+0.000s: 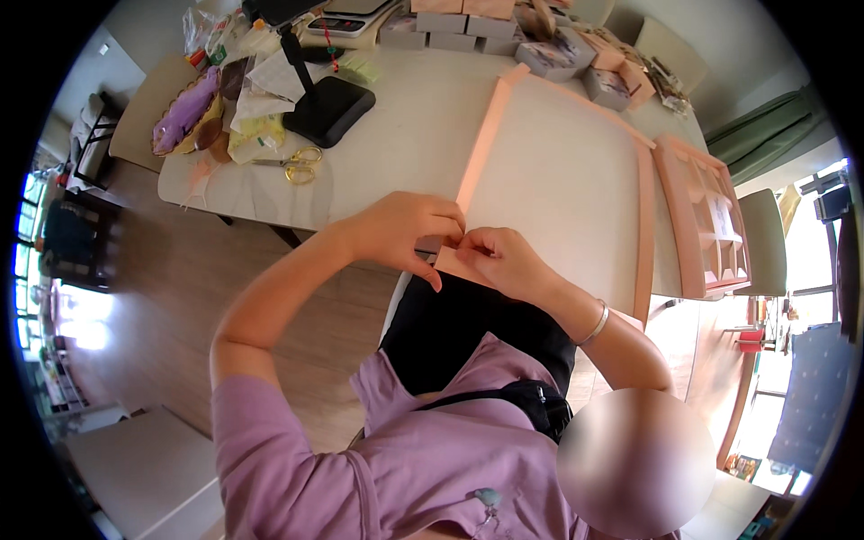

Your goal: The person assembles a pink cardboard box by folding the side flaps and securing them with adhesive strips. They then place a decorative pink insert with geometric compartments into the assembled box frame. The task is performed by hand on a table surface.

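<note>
A large flat pink cardboard box [558,171] with low raised sides lies on the white table [405,144]. Both hands meet at its near left corner. My left hand [405,236] presses down on the corner from the left, fingers curled over the end of the long left side wall. My right hand [506,263], with a silver bangle on its wrist, pinches the pink flap at the same corner. The fingertips of the two hands touch. The corner itself is hidden under the fingers.
A pink insert with several compartments [706,216] lies at the table's right edge. Yellow-handled scissors [297,165], a black stand base [328,110] and wrapped snack bags [193,112] are at the left. Small boxes [468,22] are stacked at the back. Wooden floor shows below.
</note>
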Tool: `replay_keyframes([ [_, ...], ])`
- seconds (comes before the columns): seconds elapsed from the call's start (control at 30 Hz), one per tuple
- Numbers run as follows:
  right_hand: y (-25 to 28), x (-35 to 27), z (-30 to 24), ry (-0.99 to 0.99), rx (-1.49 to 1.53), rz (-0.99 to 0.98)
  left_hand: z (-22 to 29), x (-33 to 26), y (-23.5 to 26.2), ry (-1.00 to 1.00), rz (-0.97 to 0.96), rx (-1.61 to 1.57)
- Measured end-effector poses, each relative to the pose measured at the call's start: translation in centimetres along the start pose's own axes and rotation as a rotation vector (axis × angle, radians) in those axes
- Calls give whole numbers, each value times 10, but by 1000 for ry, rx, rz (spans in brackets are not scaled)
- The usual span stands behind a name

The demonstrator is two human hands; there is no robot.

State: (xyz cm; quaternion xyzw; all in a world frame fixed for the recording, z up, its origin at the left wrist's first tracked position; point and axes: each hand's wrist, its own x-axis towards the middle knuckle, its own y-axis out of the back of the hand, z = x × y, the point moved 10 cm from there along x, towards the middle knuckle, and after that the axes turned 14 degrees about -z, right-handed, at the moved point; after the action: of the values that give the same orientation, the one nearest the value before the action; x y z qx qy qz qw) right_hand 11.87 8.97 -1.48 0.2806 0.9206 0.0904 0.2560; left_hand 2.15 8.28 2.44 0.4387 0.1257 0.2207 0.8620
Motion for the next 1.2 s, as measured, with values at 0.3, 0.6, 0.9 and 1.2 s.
replay_keyframes([
  [0.3,14,-1,-4,92,-10,106,9,-50,0,205,746,-201],
  [0.6,23,-3,9,-17,623,165,-2,-40,-29,559,785,-331],
  [0.9,24,18,4,13,565,-28,-7,-41,-25,601,842,-681],
  [1.2,25,15,-16,88,482,-20,-33,-28,-13,759,562,-799],
])
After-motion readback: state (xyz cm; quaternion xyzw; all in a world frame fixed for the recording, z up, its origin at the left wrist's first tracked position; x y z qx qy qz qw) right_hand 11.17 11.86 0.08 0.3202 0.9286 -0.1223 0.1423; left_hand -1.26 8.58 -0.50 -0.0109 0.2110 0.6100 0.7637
